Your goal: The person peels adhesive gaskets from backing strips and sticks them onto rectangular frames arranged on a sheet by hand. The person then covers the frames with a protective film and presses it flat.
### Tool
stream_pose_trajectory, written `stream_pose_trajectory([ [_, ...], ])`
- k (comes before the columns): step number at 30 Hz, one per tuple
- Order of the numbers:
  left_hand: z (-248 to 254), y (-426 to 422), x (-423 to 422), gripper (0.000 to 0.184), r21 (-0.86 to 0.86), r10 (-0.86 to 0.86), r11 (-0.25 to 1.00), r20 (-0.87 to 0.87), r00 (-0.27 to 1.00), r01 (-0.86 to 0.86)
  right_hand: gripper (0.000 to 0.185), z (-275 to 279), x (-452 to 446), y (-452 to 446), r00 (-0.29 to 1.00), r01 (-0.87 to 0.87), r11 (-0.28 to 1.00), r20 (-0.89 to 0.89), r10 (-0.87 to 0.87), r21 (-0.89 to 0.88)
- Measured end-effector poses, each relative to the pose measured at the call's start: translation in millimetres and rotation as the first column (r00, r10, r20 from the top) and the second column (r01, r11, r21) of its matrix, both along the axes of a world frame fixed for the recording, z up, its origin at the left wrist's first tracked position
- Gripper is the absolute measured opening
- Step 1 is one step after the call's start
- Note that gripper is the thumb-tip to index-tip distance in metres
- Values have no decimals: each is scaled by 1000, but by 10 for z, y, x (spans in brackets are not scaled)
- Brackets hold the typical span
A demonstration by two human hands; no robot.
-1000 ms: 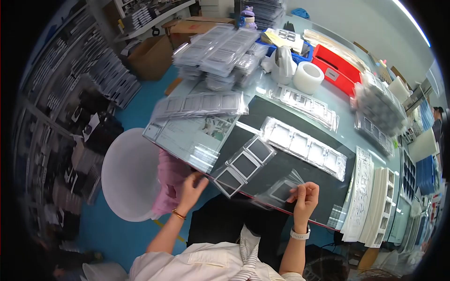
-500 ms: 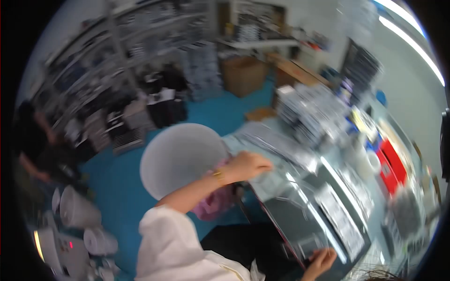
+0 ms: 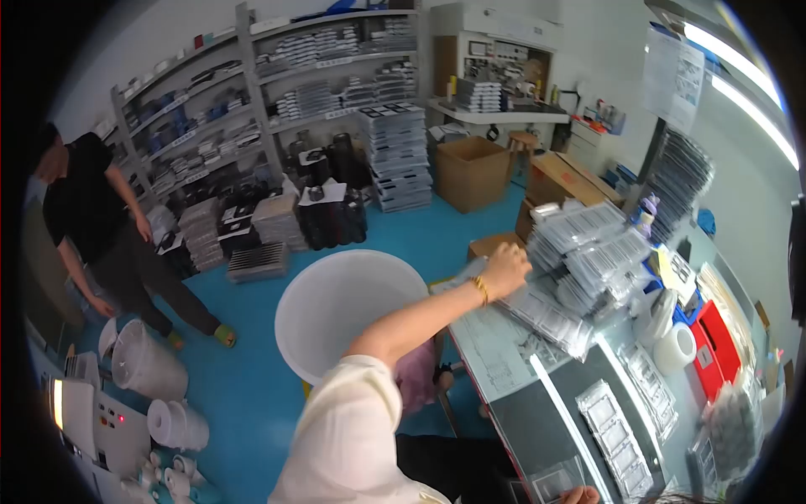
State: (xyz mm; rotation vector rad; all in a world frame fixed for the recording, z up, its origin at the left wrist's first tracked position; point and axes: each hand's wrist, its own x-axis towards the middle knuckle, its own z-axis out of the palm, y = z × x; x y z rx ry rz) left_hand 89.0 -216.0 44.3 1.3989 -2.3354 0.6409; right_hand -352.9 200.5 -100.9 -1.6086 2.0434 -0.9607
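Note:
My left hand (image 3: 506,270) is stretched far across the table, fingers curled, beside a flat stack of clear plastic trays (image 3: 550,321). Whatever lies in those fingers, if anything, is hidden from me. At the bottom edge of the view, my right hand (image 3: 579,496) is partly cut off, its fingers closed at the edge of a clear plastic piece (image 3: 554,482). A clear moulded tray (image 3: 617,441) lies on the dark panel (image 3: 533,424) of the table, and another such tray (image 3: 648,391) lies farther right.
A big white bin (image 3: 348,311) stands left of the table, close under my left arm. Piled plastic trays (image 3: 588,244), a white roll (image 3: 674,349) and a red box (image 3: 715,349) occupy the table's far side. Another person (image 3: 101,218) stands at the left near machinery (image 3: 109,424).
My left hand has moved away from me, from above the near table to the tray stack. My right hand sits lower in view. The head view has shifted and become sharper.

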Motion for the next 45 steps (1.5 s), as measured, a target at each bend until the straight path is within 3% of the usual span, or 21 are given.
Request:
stream_pose_trajectory([
  [1, -38, 273, -228, 41, 97, -179, 975, -204, 962, 202, 46, 1179, 746, -256, 906, 305, 915, 216, -364, 262],
  [2, -34, 676, -468, 42, 157, -326, 893, -419, 847, 421, 50, 997, 585, -219, 864, 240, 937, 384, -325, 253],
  [3, 56, 1160, -726, 44, 310, -299, 758, -616, 729, 573, 56, 730, 447, -170, 791, 195, 954, 539, -290, 228],
  [5, 111, 1910, -1064, 73, 412, -342, 320, -790, 510, 853, 7, 723, 648, -224, 829, 257, 927, 556, -66, -272],
  [7, -18, 2438, -1316, 83, 415, -175, -130, -903, 391, 900, 6, 1045, 907, -165, 799, 305, 889, 600, -43, -343],
  [9, -153, 2777, -1462, 77, 451, -165, -279, -892, 420, 848, 8, 1260, 923, -59, 784, 390, 823, 617, -62, -413],
  [10, -287, 2888, -1521, 55, 429, -42, -346, -895, 443, 834, 8, 1381, 901, -15, 761, 443, 787, 644, -76, -430],
  [13, -248, 2821, -1411, 30, 602, -173, -286, -798, 577, 746, 7, 1486, 716, 108, 696, 614, 635, 700, -156, -468],
  [15, -213, 2738, -1246, 20, 597, -132, -123, -802, 583, 793, 6, 1422, 523, 257, 627, 665, 629, 759, -177, -402],
  [17, 4, 2560, -1107, 19, 665, 40, -103, -740, 671, 740, 7, 1279, 437, 313, 592, 705, 588, 786, -178, -398],
  [19, 65, 2383, -1018, 18, 648, 237, -37, -733, 637, 760, 10, 1286, 490, 295, 699, 612, 694, 669, -252, -379],
  [20, 51, 2185, -977, 19, 673, 211, 108, -735, 645, 731, 14, 1185, 508, 274, 666, 621, 710, 701, -255, -332],
  [21, -8, 2040, -1015, 20, 692, 175, 212, -722, 670, 690, 20, 1050, 574, 167, 787, 578, 755, 457, -416, -309],
  [22, -3, 1929, -1061, 22, 726, 88, 345, -656, 750, 595, 25, 1046, 614, 154, 820, 552, 804, 322, -474, -222],
  [23, -11, 1852, -1101, 25, 722, 14, 483, -573, 820, 496, 28, 949, 598, 149, 880, 470, 834, 82, -467, -288],
  [25, -134, 1719, -1160, 29, 669, -28, 566, -569, 822, 482, 36, 921, 633, 166, 871, 453, 840, -54, -489, -300],
  [26, -106, 1733, -1179, 31, 738, 55, 529, -523, 850, 420, 38, 952, 627, 183, 872, 457, 841, -40, -488, -289],
  [29, -136, 1839, -1256, 38, 342, -289, 826, -426, 858, 448, 43, 989, 596, 237, 880, 458, 853, -4, -474, -249],
  [30, -126, 1935, -1306, 43, 323, -273, 848, -415, 868, 421, 44, 997, 581, 261, 884, 455, 859, 6, -467, -235],
  [37, -181, 3101, -2232, 48, 365, -623, 321, -614, 485, 874, 43, 1091, 578, 404, 895, 424, 883, -56, -442, -201],
  [45, -451, 3336, -2761, 41, 370, -708, 337, -507, 492, 866, 50, 1076, 474, 638, 930, 366, 908, 92, -355, -203],
])
